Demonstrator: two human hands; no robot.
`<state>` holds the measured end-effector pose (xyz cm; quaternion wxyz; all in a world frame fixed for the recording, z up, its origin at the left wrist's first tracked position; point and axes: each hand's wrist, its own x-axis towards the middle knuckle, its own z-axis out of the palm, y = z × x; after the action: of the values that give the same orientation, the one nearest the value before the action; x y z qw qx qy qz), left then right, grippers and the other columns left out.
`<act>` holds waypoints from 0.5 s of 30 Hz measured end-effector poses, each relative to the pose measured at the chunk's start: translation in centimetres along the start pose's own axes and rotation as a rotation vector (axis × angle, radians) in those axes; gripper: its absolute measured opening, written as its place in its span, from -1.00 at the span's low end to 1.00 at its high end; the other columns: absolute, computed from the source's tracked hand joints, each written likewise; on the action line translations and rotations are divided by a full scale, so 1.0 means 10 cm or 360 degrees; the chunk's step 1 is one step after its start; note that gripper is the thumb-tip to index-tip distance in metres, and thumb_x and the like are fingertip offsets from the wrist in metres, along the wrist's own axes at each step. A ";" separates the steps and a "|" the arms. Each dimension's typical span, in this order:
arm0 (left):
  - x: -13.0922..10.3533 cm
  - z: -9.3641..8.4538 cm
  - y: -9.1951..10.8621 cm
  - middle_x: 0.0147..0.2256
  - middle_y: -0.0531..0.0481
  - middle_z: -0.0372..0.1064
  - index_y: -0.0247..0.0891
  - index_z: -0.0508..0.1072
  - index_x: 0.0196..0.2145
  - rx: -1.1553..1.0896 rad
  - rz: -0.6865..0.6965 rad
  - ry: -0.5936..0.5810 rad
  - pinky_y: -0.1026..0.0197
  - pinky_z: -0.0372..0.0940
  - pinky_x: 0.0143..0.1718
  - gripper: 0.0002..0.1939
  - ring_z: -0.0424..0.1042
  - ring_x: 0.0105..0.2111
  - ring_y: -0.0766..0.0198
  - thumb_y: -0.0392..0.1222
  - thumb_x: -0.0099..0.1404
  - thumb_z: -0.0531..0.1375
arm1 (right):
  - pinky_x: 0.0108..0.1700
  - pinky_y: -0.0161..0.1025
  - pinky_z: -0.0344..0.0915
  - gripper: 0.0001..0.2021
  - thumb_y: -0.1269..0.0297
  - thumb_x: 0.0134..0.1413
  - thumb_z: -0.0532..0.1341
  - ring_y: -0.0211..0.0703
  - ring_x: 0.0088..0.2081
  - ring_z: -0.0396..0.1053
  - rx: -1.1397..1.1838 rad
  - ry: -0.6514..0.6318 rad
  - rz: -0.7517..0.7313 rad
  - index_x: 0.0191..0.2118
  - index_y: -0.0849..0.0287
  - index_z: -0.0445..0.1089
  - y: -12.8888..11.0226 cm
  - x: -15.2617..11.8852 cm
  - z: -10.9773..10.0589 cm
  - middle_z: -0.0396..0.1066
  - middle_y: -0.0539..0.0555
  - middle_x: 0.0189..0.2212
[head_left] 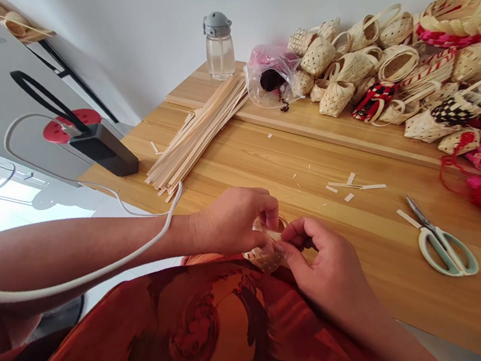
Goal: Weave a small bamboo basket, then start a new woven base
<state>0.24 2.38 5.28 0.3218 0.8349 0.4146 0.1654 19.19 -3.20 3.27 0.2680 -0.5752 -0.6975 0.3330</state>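
A small pale woven basket sits at the table's front edge against the red patterned clothing, partly hidden by both hands. My left hand is closed over its left side, the fingers curled at the rim. From the right, my right hand pinches with thumb and forefinger at the same spot. A pale flat strip shows between the fingertips of the two hands, at the top of the basket. Where the strip ends cannot be made out behind the fingers.
Scissors lie at the right near offcuts. A bundle of long strips rests at the left, with a water bottle behind. Woven baskets pile up by a plastic bag. A white cable crosses my left forearm near a dark power bank.
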 end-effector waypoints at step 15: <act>-0.29 0.19 -0.25 -0.11 -0.05 0.49 -0.23 0.51 -0.19 -0.0453 0.0212 0.0239 0.27 0.45 -0.16 -0.88 0.49 -0.10 0.28 -0.22 0.30 0.27 | -0.37 -0.29 0.32 -0.94 0.26 0.11 0.25 -0.19 -0.38 0.43 0.0126 0.0044 0.0016 -0.36 0.10 0.39 0.03 -0.01 -0.05 0.50 -0.01 -0.42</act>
<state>-1.96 0.45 2.18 0.3932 0.7918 0.3538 0.3053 19.79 -3.19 3.38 0.2987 -0.5722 -0.6770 0.3537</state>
